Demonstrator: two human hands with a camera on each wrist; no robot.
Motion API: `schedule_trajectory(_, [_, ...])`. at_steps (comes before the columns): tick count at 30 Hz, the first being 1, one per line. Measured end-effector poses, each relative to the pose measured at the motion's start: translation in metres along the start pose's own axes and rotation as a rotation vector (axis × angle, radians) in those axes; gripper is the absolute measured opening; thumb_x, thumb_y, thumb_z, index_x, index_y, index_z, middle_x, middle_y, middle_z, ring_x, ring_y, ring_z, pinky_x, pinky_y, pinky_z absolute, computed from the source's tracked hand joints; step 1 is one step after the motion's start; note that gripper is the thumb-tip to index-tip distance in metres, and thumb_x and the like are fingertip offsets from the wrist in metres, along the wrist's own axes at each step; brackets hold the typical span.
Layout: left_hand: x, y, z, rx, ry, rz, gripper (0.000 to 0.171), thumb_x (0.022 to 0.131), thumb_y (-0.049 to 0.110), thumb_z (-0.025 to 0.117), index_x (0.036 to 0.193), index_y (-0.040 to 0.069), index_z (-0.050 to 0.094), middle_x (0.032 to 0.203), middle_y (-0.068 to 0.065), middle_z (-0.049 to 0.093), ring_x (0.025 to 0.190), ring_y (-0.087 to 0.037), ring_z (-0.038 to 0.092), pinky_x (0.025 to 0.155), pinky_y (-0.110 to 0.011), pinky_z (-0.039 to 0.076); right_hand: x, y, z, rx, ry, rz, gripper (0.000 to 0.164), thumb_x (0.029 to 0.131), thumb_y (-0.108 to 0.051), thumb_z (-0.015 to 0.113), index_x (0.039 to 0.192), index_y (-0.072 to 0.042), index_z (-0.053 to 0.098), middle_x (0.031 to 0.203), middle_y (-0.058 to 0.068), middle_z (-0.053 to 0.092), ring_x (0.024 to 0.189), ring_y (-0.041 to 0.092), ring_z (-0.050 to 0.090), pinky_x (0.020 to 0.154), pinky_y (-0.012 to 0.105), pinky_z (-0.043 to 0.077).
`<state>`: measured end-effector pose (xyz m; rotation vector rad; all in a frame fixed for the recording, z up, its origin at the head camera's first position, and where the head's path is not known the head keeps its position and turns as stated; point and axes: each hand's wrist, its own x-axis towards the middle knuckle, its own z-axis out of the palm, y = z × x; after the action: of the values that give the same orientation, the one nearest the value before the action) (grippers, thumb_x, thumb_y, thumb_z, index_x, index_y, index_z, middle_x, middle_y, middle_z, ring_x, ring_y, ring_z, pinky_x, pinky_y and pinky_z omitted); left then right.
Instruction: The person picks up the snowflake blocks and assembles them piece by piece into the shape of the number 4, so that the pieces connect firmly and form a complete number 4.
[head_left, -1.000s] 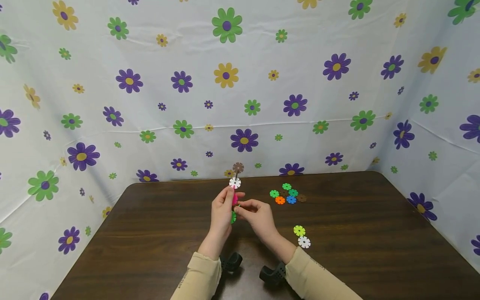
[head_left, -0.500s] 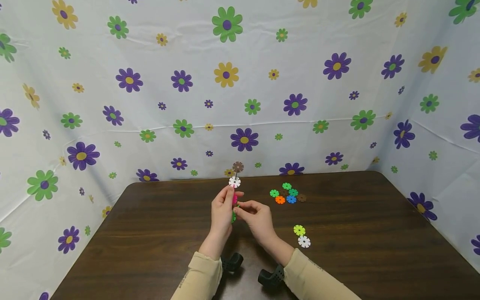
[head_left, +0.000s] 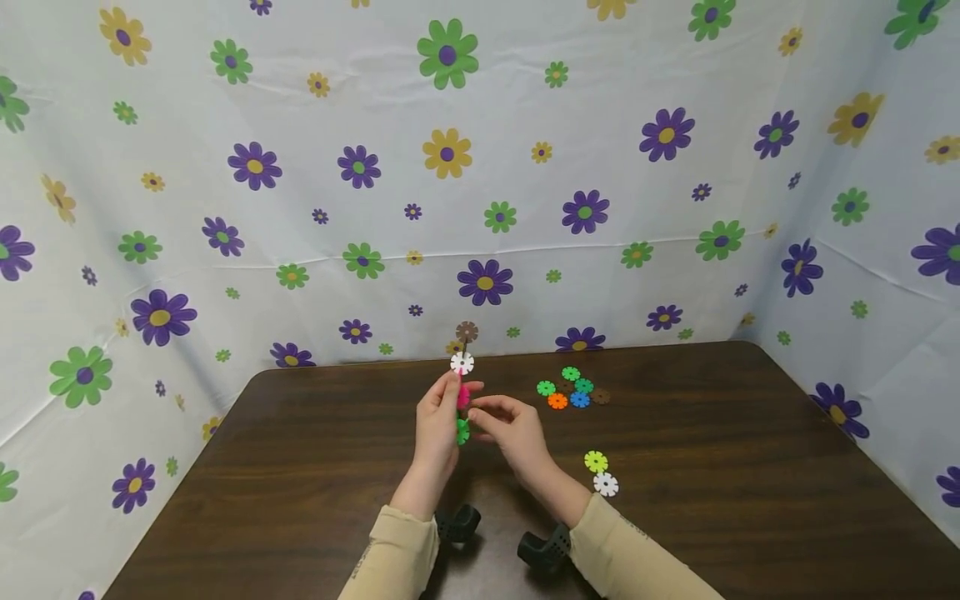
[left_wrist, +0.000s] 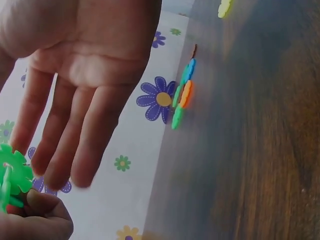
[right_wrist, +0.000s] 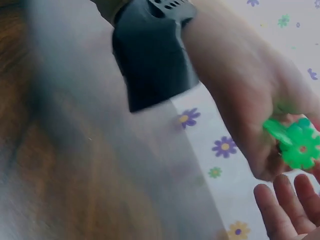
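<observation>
The left hand and its chain of discs edged slightly left, away from the right hand. The lower green disc came into fuller view between them.

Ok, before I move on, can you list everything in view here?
Joined-disc chain: one, brown, white, pink and green, raised in left hand; exact disc number hidden
Bright-green discs: two, green, far cluster on the right
Teal disc: one, teal-green, same cluster
Orange disc: one, orange, same cluster
Blue disc: one, blue, same cluster
Brown discs: two, brown, same cluster
Lime disc: one, yellow-green, nearer pair
White disc: one, white, nearer pair
Table: one, dark brown
Flowered cloth: white, behind table
Wrist devices: two, black
Sleeves: two, beige
Left hand: one, holding chain
Right hand: one, beside chain
</observation>
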<state>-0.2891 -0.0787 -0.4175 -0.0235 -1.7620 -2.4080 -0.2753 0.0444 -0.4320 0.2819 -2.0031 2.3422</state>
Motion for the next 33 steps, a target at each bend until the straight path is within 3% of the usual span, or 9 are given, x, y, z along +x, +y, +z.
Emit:
schedule_trajectory(8, [0.003,0.0,0.0,0.062,-0.009,0.002,0.038,0.1,0.034,0.054,0.119,0.002,0.063,0.098,-0.007,0.072,0.068,-0.013,0.046,0.057,-0.019,0.039,0.005,-0.015,-0.039,-0.142,0.0,0.045,0.022,0.09,-0.017,0.071,0.104,-0.001,0.071,0.099,0.008,0.068,0.091,0.028,0.064,0.075,0.041,0.056])
schedule_trajectory(15, [0.003,0.001,0.002,0.048,-0.014,0.003,0.039,0.101,0.033,0.052,0.121,0.001,0.062,0.097,-0.006,0.072,0.065,-0.011,0.044,0.054,-0.017,0.037,0.004,-0.024,-0.101,-0.428,-0.214,0.053,0.028,0.092,-0.02,0.068,0.111,0.001,0.069,0.105,0.012,0.067,0.094,0.039,0.061,0.08,0.052,0.051])
schedule_trajectory(23, [0.002,0.001,-0.001,0.04,-0.012,-0.004,0.042,0.101,0.033,0.052,0.127,0.0,0.059,0.097,-0.005,0.073,0.063,-0.011,0.045,0.051,-0.016,0.037,0.001,-0.011,-0.163,-0.713,-0.431,0.012,0.024,0.091,-0.02,0.068,0.109,-0.005,0.071,0.103,0.004,0.067,0.085,0.017,0.059,0.071,0.03,0.05])
schedule_trajectory(28, [0.001,0.001,-0.003,0.035,-0.006,-0.012,0.041,0.102,0.032,0.05,0.128,0.001,0.058,0.097,-0.005,0.073,0.061,-0.009,0.044,0.047,-0.015,0.035,-0.002,-0.008,-0.185,-0.801,-0.532,-0.004,0.021,0.089,-0.013,0.068,0.11,-0.009,0.072,0.107,0.003,0.064,0.081,0.013,0.056,0.068,0.029,0.047])
schedule_trajectory(33, [0.001,0.0,-0.004,0.039,0.002,-0.01,0.039,0.102,0.032,0.05,0.124,0.001,0.059,0.097,-0.007,0.073,0.063,-0.011,0.045,0.05,-0.016,0.037,-0.002,-0.013,-0.193,-0.866,-0.611,-0.024,0.029,0.085,-0.006,0.069,0.113,-0.011,0.072,0.107,0.002,0.059,0.078,0.012,0.051,0.067,0.027,0.045])
